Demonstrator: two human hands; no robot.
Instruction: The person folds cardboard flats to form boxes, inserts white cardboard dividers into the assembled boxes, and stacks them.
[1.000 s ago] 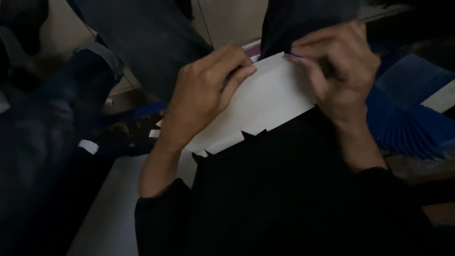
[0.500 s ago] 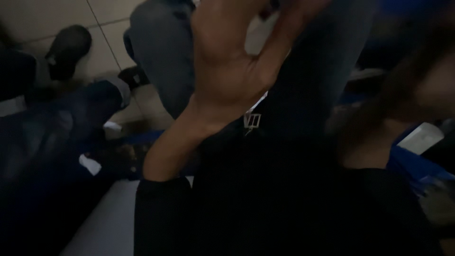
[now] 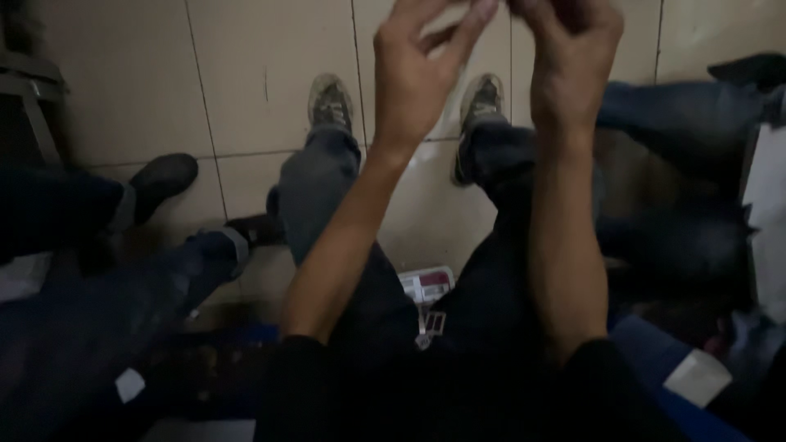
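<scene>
Left hand [image 3: 422, 78] and right hand [image 3: 569, 57] raised, fingertips pinched together at frame top; held item, if any, cropped, cannot tell; anything small released would likely drop between legs [image 3: 327, 205] onto tiles [image 3: 246, 74].

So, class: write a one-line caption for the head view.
Left hand and right hand raised together above outstretched legs on tiled floor.

Left hand [image 3: 417, 69] and right hand [image 3: 573, 61] meet raised above jeans-clad legs [image 3: 327, 205] and tiled floor [image 3: 246, 74].

Beige tiled floor [image 3: 123, 90]; black shoe [image 3: 162, 176] at left, two worn sneakers [image 3: 330, 100] near top edge, white sheet [image 3: 768, 213] at right edge.
</scene>
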